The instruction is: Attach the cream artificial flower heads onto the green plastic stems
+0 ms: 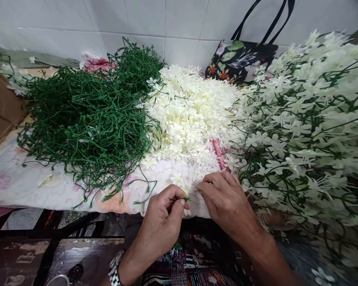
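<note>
My left hand (166, 216) is closed in a pinch on a green plastic stem (187, 198), whose tip sticks out past the thumb and forefinger. Just to its right, my right hand (223, 196) has its fingertips pressed together over the cloth; whatever they hold is too small or hidden. White fringe-like stamens (198, 169) lie right behind the right fingers. Loose white artificial petals (191, 111) form a heap beyond both hands. A big tangle of green stems (92, 111) spreads to the left. Finished-looking white flowers on stems (298, 127) crowd the right side.
A floral cloth (56, 190) covers the work surface. Against the tiled wall (146, 20) stands a black floral bag (238, 59) with long handles. A cardboard box (2, 99) sits at the left edge. Below is a worn brown surface (86, 254).
</note>
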A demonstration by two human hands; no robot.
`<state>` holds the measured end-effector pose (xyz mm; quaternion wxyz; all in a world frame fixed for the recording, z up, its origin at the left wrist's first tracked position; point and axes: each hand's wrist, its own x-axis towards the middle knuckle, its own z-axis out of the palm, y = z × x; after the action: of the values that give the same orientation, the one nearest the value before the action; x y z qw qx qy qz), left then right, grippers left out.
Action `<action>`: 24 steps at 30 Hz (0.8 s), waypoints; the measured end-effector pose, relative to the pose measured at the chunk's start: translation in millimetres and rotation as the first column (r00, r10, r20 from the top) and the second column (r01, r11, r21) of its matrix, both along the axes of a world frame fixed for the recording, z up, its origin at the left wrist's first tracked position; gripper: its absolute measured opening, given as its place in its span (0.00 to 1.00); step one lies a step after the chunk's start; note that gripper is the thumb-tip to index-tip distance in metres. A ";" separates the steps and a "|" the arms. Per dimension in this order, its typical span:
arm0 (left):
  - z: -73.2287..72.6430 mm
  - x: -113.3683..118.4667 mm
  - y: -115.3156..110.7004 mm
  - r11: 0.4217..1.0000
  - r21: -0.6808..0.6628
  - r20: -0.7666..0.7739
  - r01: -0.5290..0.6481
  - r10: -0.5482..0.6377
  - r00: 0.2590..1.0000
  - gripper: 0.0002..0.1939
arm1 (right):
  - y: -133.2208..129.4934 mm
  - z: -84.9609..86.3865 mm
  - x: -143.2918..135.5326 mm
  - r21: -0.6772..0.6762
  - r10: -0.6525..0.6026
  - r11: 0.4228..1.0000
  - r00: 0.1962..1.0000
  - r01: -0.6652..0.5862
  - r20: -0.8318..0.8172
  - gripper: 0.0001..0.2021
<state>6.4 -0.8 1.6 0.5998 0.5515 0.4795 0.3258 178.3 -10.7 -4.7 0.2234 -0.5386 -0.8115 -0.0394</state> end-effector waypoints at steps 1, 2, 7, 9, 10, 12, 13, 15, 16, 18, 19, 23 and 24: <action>0.7 1.2 0.8 1.000 0.020 -0.032 0.011 -0.010 0.999 0.06 | 0.4 -1.0 0.2 0.005 0.004 1.000 1.000 -0.004 -0.024 0.11; 1.1 2.4 1.4 0.999 0.040 -0.055 0.010 -0.007 0.998 0.06 | 0.6 -2.1 0.3 0.013 0.008 1.000 0.998 -0.007 -0.056 0.10; -0.3 5.9 2.5 0.998 -0.030 0.031 -0.057 0.058 0.998 0.05 | 0.2 -5.3 -1.3 0.073 0.010 0.997 0.970 0.008 -0.244 0.06; -2.8 5.2 1.8 0.994 -0.070 0.092 -0.081 0.088 0.992 0.05 | 0.5 -4.5 -2.3 0.093 0.021 0.996 0.956 0.007 -0.292 0.06; -4.4 4.4 1.3 0.993 -0.077 0.120 -0.091 0.100 0.988 0.05 | 0.8 -3.8 -2.8 0.104 0.029 0.995 0.951 0.003 -0.308 0.06; -7.8 2.2 0.1 0.991 -0.079 0.172 -0.106 0.119 0.978 0.05 | 1.8 -2.1 -4.0 0.128 0.042 0.992 0.946 0.000 -0.322 0.06; -9.3 1.1 -0.4 0.990 -0.078 0.197 -0.114 0.127 0.972 0.05 | 2.4 -1.3 -4.6 0.140 0.044 0.990 0.946 0.002 -0.322 0.06; -10.7 -0.6 -1.1 0.989 -0.081 0.235 -0.124 0.140 0.962 0.05 | 3.4 0.0 -5.7 0.146 0.038 0.989 0.944 0.010 -0.327 0.06; -10.5 -0.9 -1.2 0.988 -0.081 0.247 -0.129 0.145 0.958 0.05 | 3.8 0.4 -6.1 0.140 0.032 0.990 0.941 0.016 -0.336 0.06; -8.4 -0.4 -0.9 0.987 -0.081 0.247 -0.140 0.155 0.957 0.06 | 4.3 0.8 -6.6 0.118 0.018 0.993 0.929 0.027 -0.368 0.07; -6.7 0.3 -0.5 0.986 -0.082 0.235 -0.145 0.160 0.959 0.05 | 4.4 1.0 -6.7 0.103 0.014 0.994 0.920 0.029 -0.391 0.07; 0.7 3.3 0.8 0.988 -0.079 0.158 -0.131 0.142 0.977 0.06 | 4.3 1.8 -5.3 0.048 0.007 0.999 0.869 0.020 -0.495 0.08; 2.1 3.4 0.9 0.989 -0.067 0.145 -0.131 0.139 0.980 0.06 | 4.3 2.1 -4.7 0.037 0.004 0.999 0.855 0.017 -0.518 0.08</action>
<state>9.8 0.1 3.7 0.6259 0.4745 0.4787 0.3924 173.6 -6.4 -2.6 0.4440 -0.5275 -0.7187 0.0899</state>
